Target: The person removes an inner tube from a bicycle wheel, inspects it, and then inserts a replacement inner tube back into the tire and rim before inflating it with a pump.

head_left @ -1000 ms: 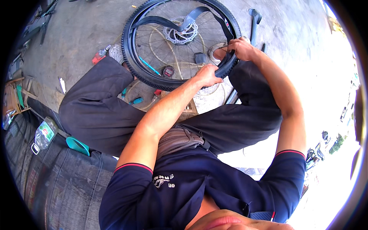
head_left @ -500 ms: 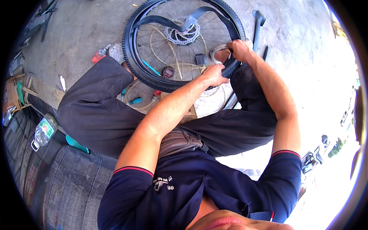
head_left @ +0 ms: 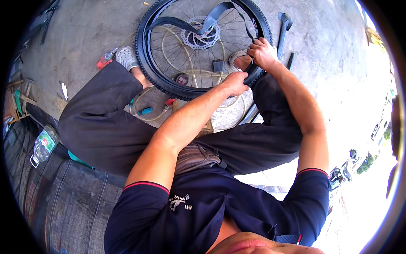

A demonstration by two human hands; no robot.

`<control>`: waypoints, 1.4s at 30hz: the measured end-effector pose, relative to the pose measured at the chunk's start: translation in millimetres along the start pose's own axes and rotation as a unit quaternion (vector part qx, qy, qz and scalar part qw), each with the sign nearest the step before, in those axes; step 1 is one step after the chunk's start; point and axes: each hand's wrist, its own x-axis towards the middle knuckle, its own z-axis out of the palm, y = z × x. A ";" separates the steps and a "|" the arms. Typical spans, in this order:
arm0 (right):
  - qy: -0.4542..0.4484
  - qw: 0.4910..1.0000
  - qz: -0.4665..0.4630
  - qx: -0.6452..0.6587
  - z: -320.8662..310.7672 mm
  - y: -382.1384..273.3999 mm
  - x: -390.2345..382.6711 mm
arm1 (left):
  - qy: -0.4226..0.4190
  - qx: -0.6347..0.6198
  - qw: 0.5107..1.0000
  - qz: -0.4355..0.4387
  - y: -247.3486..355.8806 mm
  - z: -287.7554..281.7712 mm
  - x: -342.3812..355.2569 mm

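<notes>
A spoked bicycle wheel with a black knobby tyre and a brake disc lies on the concrete between my feet. A loose black inner tube loops out across the spokes. My left hand is closed on the near part of the tyre. My right hand grips the tyre's right edge a little farther round. Both hands are close together on the near right section of the wheel.
A black floor pump lies right of the wheel. Small tools, one red and one blue-handled, and a thin hose lie on the concrete by my left foot. A plastic bottle and wooden crate sit at left.
Both hands stay on the near right part of the tyre and have shifted only slightly along it. The wheel has barely moved.
</notes>
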 end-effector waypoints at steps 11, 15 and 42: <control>-0.219 0.975 0.022 -0.018 -20.7 10.2 15.6 | -0.042 -0.040 0.998 -0.037 -11.0 -10.2 -0.7; -0.202 0.976 0.048 -0.060 -28.6 9.5 11.8 | -0.021 -0.018 0.999 -0.043 -12.7 -18.5 -26.4; -0.101 0.945 0.171 0.258 -17.9 -232.4 82.3 | -0.138 0.465 0.874 0.027 -85.1 -210.4 -114.5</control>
